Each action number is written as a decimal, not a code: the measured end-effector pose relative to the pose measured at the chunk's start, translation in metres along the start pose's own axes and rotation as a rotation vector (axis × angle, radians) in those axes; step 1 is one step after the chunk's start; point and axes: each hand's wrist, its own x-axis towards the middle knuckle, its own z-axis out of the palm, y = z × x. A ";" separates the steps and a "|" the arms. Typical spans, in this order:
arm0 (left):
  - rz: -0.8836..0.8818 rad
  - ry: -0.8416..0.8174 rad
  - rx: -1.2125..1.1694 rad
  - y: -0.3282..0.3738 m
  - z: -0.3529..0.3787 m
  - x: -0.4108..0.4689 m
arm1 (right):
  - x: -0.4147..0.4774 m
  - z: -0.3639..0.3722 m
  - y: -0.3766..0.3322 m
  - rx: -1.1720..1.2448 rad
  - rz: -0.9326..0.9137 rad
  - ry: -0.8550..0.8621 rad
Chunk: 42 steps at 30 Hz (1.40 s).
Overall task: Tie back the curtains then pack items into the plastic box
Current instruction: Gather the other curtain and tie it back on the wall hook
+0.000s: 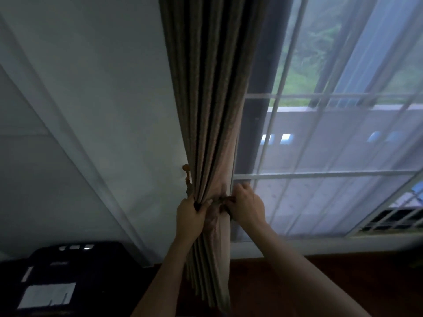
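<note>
at the middle of the view, between white wall and window: brown curtain point(212, 110), bunched into tight pleats. hangs from the top edge down toward the near edge, narrowest at hand height. wrapped across its front at that height, a dark tie-back point(226, 199), only a short stretch in sight between the two hands.

on the bundle's left side, left hand point(191, 213): clasps the pleats with curled fingers, thumb laid across the front. hides a dark bit under the thumb; cannot tell whether part of the band. on the bundle's right side, right hand point(247, 208): pinches the tie-back's right end with bent fingers, back of the hand toward the camera. both forearms bare, rising from the near edge to either side of the cloth.

just left of the curtain and a little above the left hand, a small wooden knob point(186, 168) on a stem, against the wall point(103, 99). to the right, window point(320, 174) with white bars, veiled by a sheer curtain point(377, 65); beyond the glass, blurred greenery point(304, 65) and a pale parapet. below the sill, a dark reddish-brown surface point(343, 282). at the near left corner, a black object point(68, 266) with white labels point(47, 295) on top, too dim to identify.
</note>
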 end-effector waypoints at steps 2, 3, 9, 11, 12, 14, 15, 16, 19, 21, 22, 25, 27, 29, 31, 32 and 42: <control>-0.012 -0.009 0.000 -0.002 -0.002 0.000 | -0.007 0.008 -0.002 0.096 0.150 0.031; -0.019 -0.016 0.009 -0.003 -0.003 0.000 | -0.010 0.014 -0.002 0.126 0.205 0.031; -0.062 -0.048 0.050 -0.003 -0.006 0.002 | -0.032 0.036 -0.019 0.609 0.158 0.034; -0.048 -0.049 0.055 0.000 -0.008 0.002 | -0.039 0.043 -0.022 0.716 0.137 -0.029; -0.048 -0.060 0.052 0.002 -0.009 0.003 | -0.042 0.048 -0.022 0.739 0.094 -0.071; -0.055 -0.105 0.037 0.004 -0.012 0.004 | -0.041 0.055 -0.023 0.803 0.052 -0.101; -0.059 -0.133 0.033 0.005 -0.014 0.006 | -0.039 0.057 -0.023 0.851 0.056 -0.091; -0.063 -0.165 0.032 0.004 -0.016 0.008 | -0.037 0.059 -0.023 0.904 0.058 -0.074; -0.120 -0.238 0.015 0.004 -0.026 0.013 | -0.032 0.065 -0.027 0.967 0.120 -0.064; -0.228 -0.231 -0.078 0.004 -0.033 0.016 | -0.029 0.071 -0.031 0.916 0.145 -0.085; -0.273 -0.212 -0.124 0.004 -0.035 0.019 | -0.027 0.074 -0.033 0.883 0.149 -0.086; -0.395 -0.185 -0.195 0.007 -0.034 0.027 | -0.020 0.079 -0.039 0.821 0.166 -0.097; -0.336 -0.179 -0.116 0.007 -0.033 0.027 | -0.017 0.082 -0.040 0.798 0.163 -0.089; -0.197 -0.199 0.022 0.006 -0.036 0.024 | -0.016 0.084 -0.039 0.775 0.146 -0.075; -0.062 -0.170 0.114 0.002 -0.040 0.027 | -0.016 0.087 -0.036 0.758 0.134 -0.064; -0.023 -0.166 0.144 0.000 -0.042 0.031 | -0.016 0.088 -0.035 0.745 0.124 -0.056; -0.184 -0.302 0.163 0.011 -0.038 0.054 | -0.016 0.092 -0.034 0.748 0.143 -0.079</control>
